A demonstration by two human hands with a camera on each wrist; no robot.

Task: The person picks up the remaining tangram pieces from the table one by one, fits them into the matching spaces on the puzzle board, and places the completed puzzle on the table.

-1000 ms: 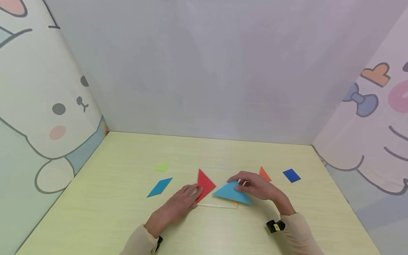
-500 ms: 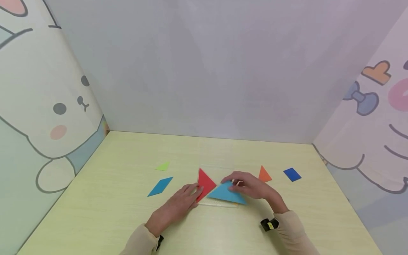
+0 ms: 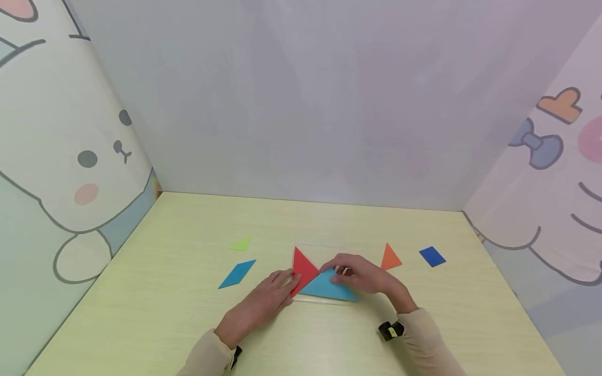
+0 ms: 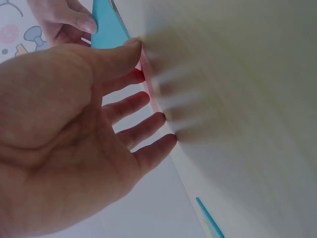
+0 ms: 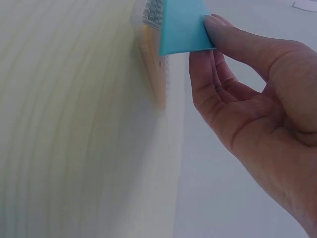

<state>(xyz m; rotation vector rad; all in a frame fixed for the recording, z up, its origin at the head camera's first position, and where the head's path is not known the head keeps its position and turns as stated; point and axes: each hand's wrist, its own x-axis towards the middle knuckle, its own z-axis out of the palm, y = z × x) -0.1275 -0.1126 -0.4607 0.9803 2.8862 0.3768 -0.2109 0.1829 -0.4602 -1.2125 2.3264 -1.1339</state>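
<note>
A red triangle lies on the left part of a shallow clear tray. My left hand rests against it, fingers fairly straight, fingertips at the tray's left edge and the red piece. With thumb and fingers my right hand pinches a large light-blue triangle. The right wrist view shows this blue triangle tilted above the tray's edge, and an orange-yellow piece beneath it. Its left edge meets the red triangle's lower right side in the head view. Most of the tray is covered.
Left of the tray lie a small lime-green triangle and a blue parallelogram. On the right are an orange triangle and a dark blue square-like piece. Cartoon-printed side walls and a plain back wall enclose the table.
My right hand has brought the light-blue triangle leftward and up against the red one, over the tray, covering the yellow corner seen before. My left hand has stayed in place.
</note>
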